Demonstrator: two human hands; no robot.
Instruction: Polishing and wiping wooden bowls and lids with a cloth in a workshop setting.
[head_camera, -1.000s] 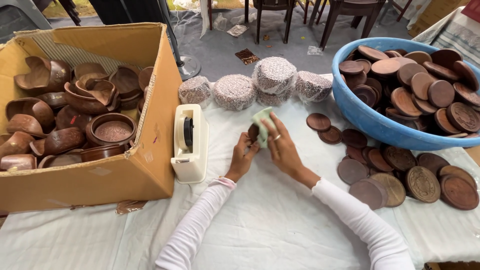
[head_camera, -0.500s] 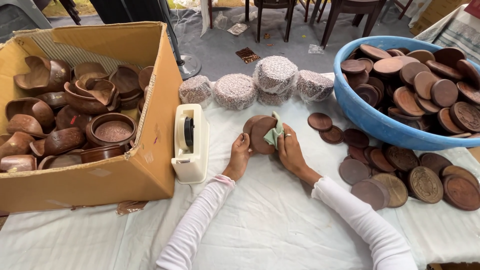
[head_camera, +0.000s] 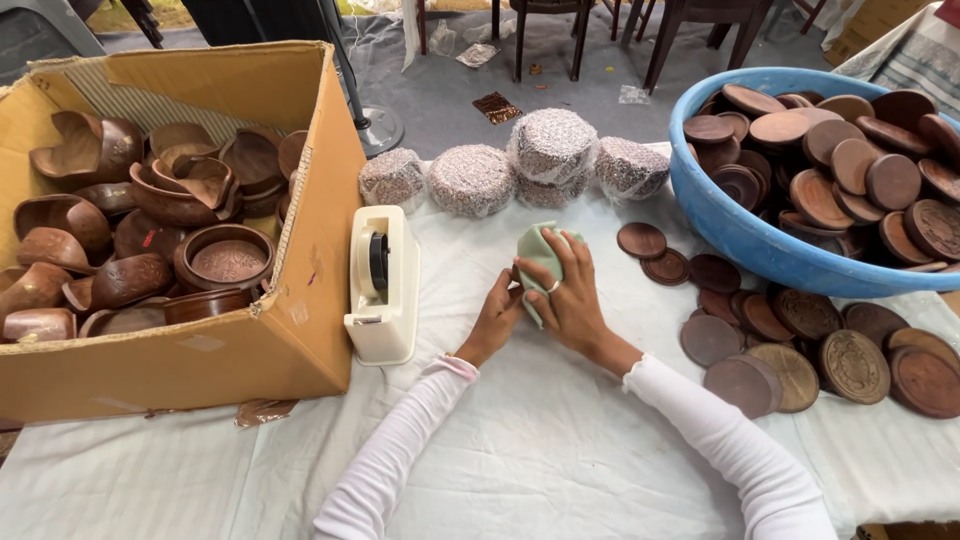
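The green cloth (head_camera: 540, 262), gripped by the right hand (head_camera: 568, 300), now hides the disc; left hand (head_camera: 497, 318) cups beneath.

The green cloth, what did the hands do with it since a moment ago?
The right hand pressed the green cloth flat over the round wooden piece, which showed half a second ago and is now hidden under it. The left hand keeps its grip at the side. The tape dispenser, cardboard box and blue tub stayed put.
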